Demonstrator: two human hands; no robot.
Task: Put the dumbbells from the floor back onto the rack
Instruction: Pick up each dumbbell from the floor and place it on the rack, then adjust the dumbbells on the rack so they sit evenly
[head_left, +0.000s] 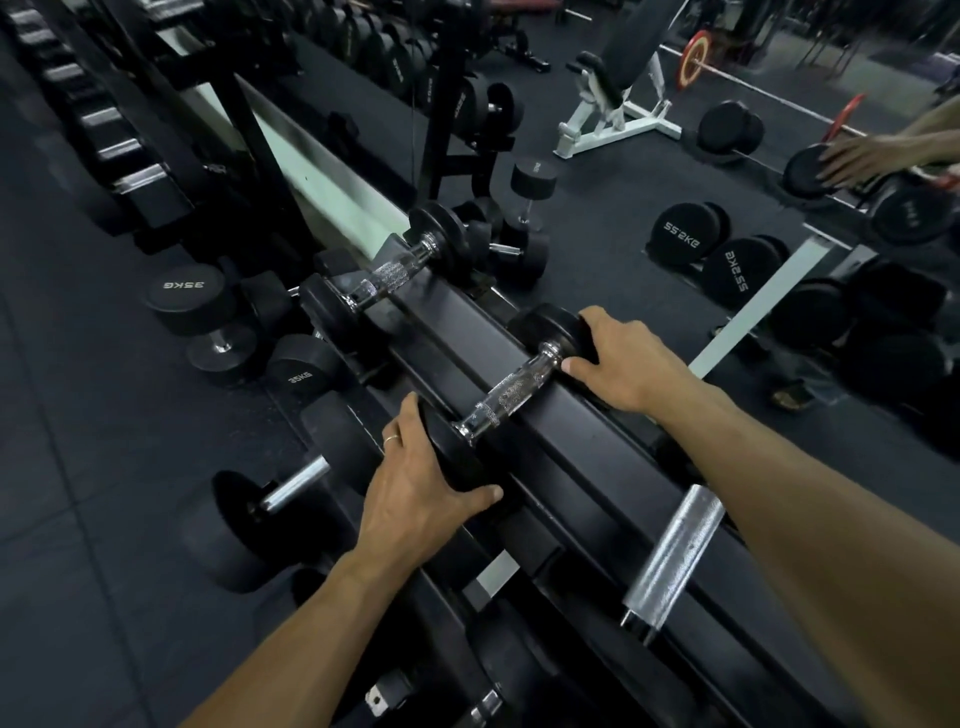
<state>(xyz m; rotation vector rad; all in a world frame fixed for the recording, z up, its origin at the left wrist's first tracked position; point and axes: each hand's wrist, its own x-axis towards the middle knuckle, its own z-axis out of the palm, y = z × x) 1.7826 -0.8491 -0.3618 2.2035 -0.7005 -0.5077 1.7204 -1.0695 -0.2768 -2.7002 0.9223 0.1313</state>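
Note:
A small black dumbbell (511, 395) with a chrome knurled handle lies across the top rail of the black rack (561, 467). My left hand (421, 488) cups its near black head and my right hand (631, 358) cups its far head. Further along the same rail rests a second small dumbbell (387, 278). A thicker chrome handle (672, 556) of another dumbbell lies on the rail nearer to me. On the floor to the left stands an upright 35KG dumbbell (200, 317), with another 35KG one (301, 371) lying beside it.
A mirror behind the rack reflects my hand (857, 161), a white bench (613, 109), 22.5KG dumbbells (685, 236) and a red plate. On the lower tier a dumbbell (291, 493) pokes out at the left. Dark rubber floor spreads to the left.

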